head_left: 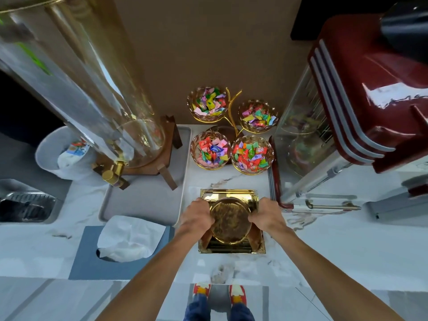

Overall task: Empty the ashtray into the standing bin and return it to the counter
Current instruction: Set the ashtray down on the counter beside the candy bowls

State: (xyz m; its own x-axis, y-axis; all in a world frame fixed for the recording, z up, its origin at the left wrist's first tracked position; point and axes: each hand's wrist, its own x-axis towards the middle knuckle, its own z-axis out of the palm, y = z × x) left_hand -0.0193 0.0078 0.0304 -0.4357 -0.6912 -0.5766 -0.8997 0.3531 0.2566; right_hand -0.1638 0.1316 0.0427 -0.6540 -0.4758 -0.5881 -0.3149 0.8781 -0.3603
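Note:
A gold ashtray [230, 220] with a round dish on a square base rests on the white marble counter [324, 246], right in front of me. My left hand [198, 215] grips the left edge of the round dish. On the dish's right edge my right hand [266, 215] holds on in the same way. The dish looks brown and stained inside. A white bin [49, 149] lined with a bag and holding scraps stands at the far left, beyond the counter's edge.
Several gold-rimmed glass bowls of wrapped candies [231, 133] stand behind the ashtray. A glass drink dispenser [97, 107] on a grey tray [143, 200] is to the left, a tissue box [120, 249] near left, a red popcorn machine [347, 112] right, a sink [25, 205] far left.

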